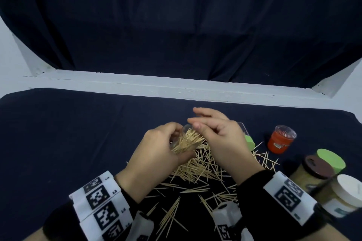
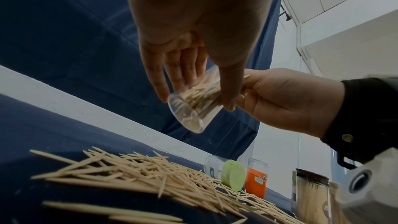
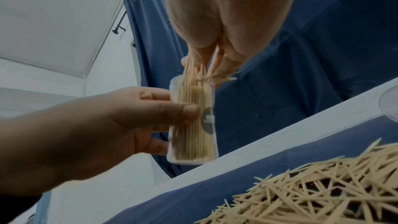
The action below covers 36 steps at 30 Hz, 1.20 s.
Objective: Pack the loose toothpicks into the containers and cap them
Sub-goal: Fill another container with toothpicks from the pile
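A person's left hand (image 1: 156,148) holds a clear container (image 3: 192,120) of toothpicks (image 3: 193,108) above the counter (image 1: 68,133), grip wrapped round it; the right hand (image 1: 221,137) pinches toothpick tips at its mouth. Loose toothpicks (image 1: 195,170) lie beneath.
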Each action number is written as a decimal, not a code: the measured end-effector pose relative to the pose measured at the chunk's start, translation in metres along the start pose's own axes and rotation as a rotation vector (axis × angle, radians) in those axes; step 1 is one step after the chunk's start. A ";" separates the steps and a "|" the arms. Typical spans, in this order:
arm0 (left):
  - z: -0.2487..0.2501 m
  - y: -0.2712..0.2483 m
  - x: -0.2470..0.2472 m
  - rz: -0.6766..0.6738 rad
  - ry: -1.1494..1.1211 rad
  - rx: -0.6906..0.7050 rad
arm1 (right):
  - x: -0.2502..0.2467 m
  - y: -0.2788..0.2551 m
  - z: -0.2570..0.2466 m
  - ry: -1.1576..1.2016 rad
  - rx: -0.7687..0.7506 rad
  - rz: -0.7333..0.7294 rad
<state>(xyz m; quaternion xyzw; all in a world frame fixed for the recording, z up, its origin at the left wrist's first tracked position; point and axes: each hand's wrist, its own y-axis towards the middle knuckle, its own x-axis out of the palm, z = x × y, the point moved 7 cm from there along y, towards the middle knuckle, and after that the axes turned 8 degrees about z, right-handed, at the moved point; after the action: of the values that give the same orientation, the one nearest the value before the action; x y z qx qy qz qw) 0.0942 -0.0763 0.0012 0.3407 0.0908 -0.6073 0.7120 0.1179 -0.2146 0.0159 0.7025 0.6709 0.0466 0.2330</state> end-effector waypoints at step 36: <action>0.004 0.002 -0.018 0.228 0.136 0.242 | 0.006 -0.034 -0.035 -0.524 -0.520 0.041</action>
<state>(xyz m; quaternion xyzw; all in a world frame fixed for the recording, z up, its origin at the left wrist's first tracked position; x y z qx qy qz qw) 0.0901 -0.0643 0.0151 0.4723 0.0257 -0.5047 0.7222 0.0738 -0.2002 0.0324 0.6211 0.5400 0.0388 0.5666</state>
